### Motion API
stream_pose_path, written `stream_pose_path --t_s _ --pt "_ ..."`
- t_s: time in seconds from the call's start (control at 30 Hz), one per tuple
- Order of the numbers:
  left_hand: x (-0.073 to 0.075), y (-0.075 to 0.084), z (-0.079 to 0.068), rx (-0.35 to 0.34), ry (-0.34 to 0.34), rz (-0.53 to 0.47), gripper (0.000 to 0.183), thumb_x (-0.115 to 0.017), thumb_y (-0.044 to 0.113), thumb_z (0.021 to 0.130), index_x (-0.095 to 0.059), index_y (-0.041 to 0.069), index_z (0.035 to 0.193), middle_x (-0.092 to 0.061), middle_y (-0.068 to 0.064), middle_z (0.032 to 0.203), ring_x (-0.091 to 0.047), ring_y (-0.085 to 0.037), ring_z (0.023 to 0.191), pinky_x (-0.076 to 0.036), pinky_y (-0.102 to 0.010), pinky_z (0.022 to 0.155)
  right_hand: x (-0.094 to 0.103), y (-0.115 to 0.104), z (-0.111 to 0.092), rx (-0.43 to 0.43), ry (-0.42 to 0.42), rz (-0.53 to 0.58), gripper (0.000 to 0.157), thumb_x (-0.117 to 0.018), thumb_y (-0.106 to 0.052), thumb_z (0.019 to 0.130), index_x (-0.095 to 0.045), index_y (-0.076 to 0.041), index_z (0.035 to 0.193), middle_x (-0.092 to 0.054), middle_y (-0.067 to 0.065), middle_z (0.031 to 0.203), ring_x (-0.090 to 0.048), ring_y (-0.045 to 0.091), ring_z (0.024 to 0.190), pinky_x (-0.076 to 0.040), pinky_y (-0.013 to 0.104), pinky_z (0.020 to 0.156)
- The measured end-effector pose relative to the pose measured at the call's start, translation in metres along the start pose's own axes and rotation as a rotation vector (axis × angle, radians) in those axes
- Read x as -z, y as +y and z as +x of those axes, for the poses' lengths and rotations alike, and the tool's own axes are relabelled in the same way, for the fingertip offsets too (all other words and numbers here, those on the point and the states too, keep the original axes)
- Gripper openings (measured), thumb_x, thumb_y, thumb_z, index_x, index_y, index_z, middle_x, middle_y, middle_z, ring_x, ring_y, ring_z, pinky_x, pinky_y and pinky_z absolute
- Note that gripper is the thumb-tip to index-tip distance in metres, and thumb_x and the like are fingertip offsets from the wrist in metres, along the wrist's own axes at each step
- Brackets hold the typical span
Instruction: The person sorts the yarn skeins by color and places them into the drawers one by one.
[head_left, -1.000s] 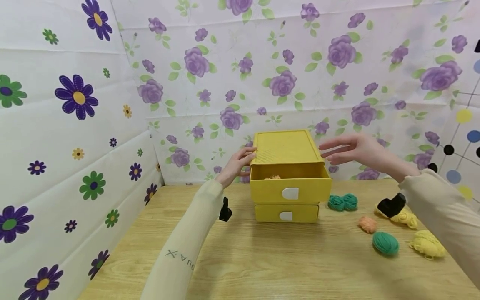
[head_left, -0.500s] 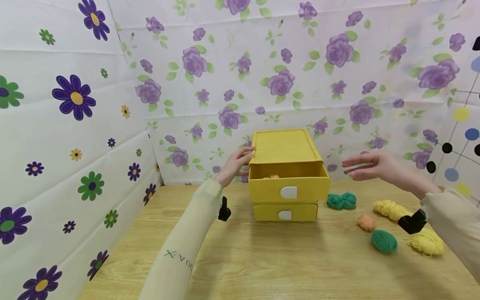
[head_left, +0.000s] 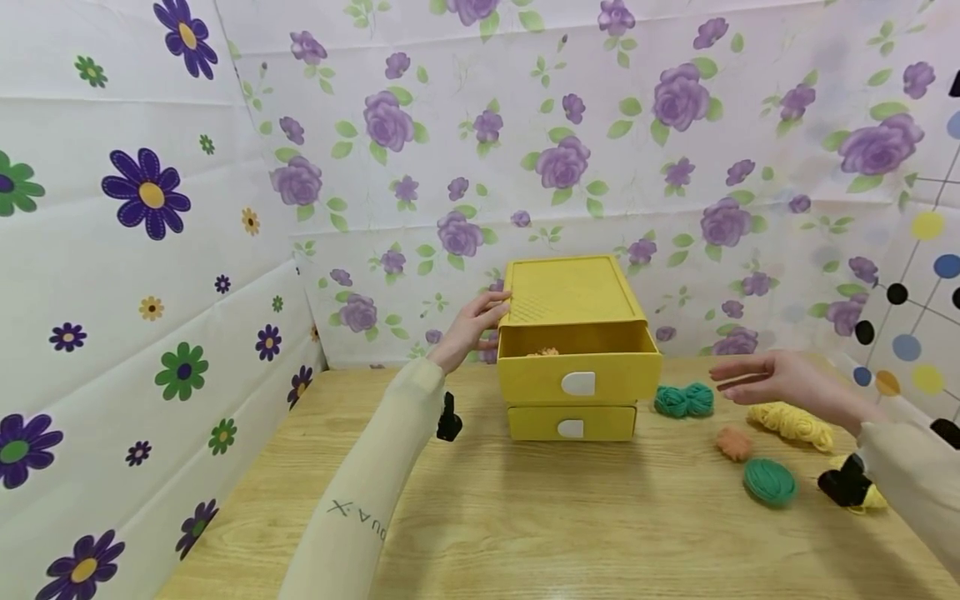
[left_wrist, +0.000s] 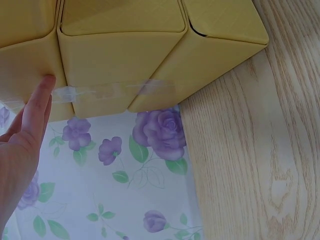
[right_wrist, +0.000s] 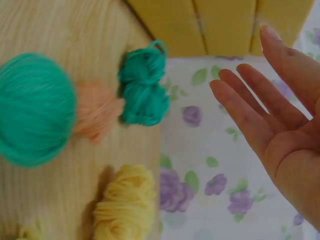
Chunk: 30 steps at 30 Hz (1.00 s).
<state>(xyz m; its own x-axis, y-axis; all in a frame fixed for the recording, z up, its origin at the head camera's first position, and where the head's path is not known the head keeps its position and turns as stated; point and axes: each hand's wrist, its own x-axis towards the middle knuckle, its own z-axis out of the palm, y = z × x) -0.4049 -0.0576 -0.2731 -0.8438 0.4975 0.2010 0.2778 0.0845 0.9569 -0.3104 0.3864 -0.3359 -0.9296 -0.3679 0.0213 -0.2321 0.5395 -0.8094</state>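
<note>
A yellow drawer box (head_left: pixel 570 292) stands at the back of the table, its upper drawer (head_left: pixel 540 379) pulled out with a bit of orange yarn (head_left: pixel 549 352) inside. The lower drawer (head_left: pixel 536 423) sits further in. My left hand (head_left: pixel 471 329) rests its fingertips against the box's left side; the left wrist view shows a straight finger (left_wrist: pixel 40 102) on that yellow wall. To the right, my right hand (head_left: pixel 787 383) hovers with fingers extended and nothing held, near a twisted green yarn skein (head_left: pixel 684 400) and a yellow skein (head_left: pixel 793 423).
An orange yarn ball (head_left: pixel 733 444) and a green yarn ball (head_left: pixel 770 482) lie on the wooden table (head_left: pixel 570 517) at the right. More yellow yarn (head_left: pixel 874 500) is partly hidden by the right wrist's camera mount. A floral cloth (head_left: pixel 420 183) hangs behind the box.
My right hand has moved away from the box's right side, rightward and down toward the yarn. The left hand stays at the box, and the drawers look unchanged.
</note>
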Motion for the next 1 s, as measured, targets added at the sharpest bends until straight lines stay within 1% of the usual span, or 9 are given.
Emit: stream_pose_path --t_s 0.07,0.1,0.27,0.37,0.53,0.6,0.77,0.93,1.0 --pt "0.0 0.0 0.0 -0.001 0.0 0.0 0.044 -0.041 0.018 0.098 -0.033 0.005 0.139 -0.035 -0.016 0.132 -0.045 -0.025 0.096 -0.045 -0.042 0.078 -0.001 0.008 -0.002 -0.018 0.004 0.0 0.045 -0.062 -0.025 0.087 -0.052 -0.012 0.128 -0.052 0.011 0.123 -0.054 0.016 0.104 -0.047 0.035 0.078" --pt "0.0 0.0 0.0 -0.002 0.0 0.0 0.044 -0.041 0.018 0.098 -0.033 0.005 0.139 -0.035 -0.016 0.132 -0.045 -0.024 0.096 -0.045 -0.042 0.078 -0.002 0.011 -0.003 -0.012 0.003 0.009 0.044 -0.062 -0.024 0.087 -0.053 -0.011 0.128 -0.052 0.012 0.123 -0.054 0.017 0.103 -0.047 0.035 0.078" --pt "0.0 0.001 0.0 -0.003 0.0 -0.008 0.044 -0.042 0.019 0.098 -0.033 0.005 0.139 -0.035 -0.016 0.133 -0.046 -0.025 0.096 -0.044 -0.045 0.08 -0.005 0.026 -0.003 0.046 -0.04 0.052 0.044 -0.061 -0.017 0.088 -0.05 0.003 0.127 -0.049 0.022 0.123 -0.055 0.017 0.102 -0.047 0.033 0.077" --pt "0.001 0.0 0.0 -0.003 -0.003 -0.014 0.044 -0.042 0.019 0.098 -0.033 0.006 0.139 -0.035 -0.016 0.133 -0.046 -0.026 0.097 -0.043 -0.047 0.081 -0.007 0.032 -0.004 0.045 -0.052 0.05 0.046 -0.061 -0.016 0.088 -0.049 0.006 0.126 -0.049 0.024 0.122 -0.055 0.018 0.102 -0.047 0.034 0.078" --pt "0.004 -0.009 0.005 -0.008 -0.001 -0.026 0.044 -0.043 0.022 0.098 -0.036 0.008 0.139 -0.036 -0.015 0.132 -0.047 -0.027 0.098 -0.044 -0.045 0.08 -0.011 0.04 -0.005 0.038 -0.055 -0.038 0.046 -0.065 -0.018 0.085 -0.053 0.007 0.122 -0.052 0.025 0.117 -0.054 0.032 0.101 -0.048 0.034 0.074" --pt "0.005 -0.015 0.009 -0.01 0.01 -0.024 0.043 -0.044 0.024 0.097 -0.038 0.011 0.138 -0.037 -0.013 0.131 -0.047 -0.026 0.097 -0.046 -0.044 0.078 -0.013 0.044 -0.005 0.048 -0.054 -0.094 0.046 -0.066 -0.018 0.083 -0.054 0.008 0.119 -0.052 0.028 0.114 -0.055 0.035 0.098 -0.049 0.032 0.072" --pt "0.005 -0.024 0.015 -0.02 0.037 -0.009 0.04 -0.046 0.026 0.096 -0.042 0.016 0.135 -0.04 -0.009 0.129 -0.047 -0.026 0.097 -0.047 -0.042 0.076 -0.017 0.051 -0.006 0.072 -0.043 -0.158 0.046 -0.069 -0.016 0.081 -0.055 0.012 0.115 -0.054 0.03 0.109 -0.056 0.039 0.094 -0.049 0.029 0.07" --pt "0.005 -0.025 0.015 -0.018 0.044 -0.007 0.041 -0.047 0.027 0.096 -0.043 0.016 0.135 -0.04 -0.009 0.129 -0.047 -0.027 0.099 -0.047 -0.041 0.076 -0.02 0.059 -0.006 0.085 -0.059 -0.11 0.044 -0.068 -0.012 0.081 -0.054 0.015 0.113 -0.055 0.03 0.108 -0.053 0.044 0.096 -0.05 0.03 0.069" --pt "0.005 -0.025 0.015 -0.014 0.04 -0.009 0.042 -0.047 0.028 0.096 -0.042 0.015 0.136 -0.04 -0.009 0.129 -0.047 -0.028 0.1 -0.047 -0.041 0.076 -0.022 0.062 -0.005 0.076 -0.065 -0.092 0.044 -0.068 -0.012 0.081 -0.054 0.015 0.113 -0.055 0.029 0.108 -0.052 0.045 0.096 -0.05 0.03 0.068"
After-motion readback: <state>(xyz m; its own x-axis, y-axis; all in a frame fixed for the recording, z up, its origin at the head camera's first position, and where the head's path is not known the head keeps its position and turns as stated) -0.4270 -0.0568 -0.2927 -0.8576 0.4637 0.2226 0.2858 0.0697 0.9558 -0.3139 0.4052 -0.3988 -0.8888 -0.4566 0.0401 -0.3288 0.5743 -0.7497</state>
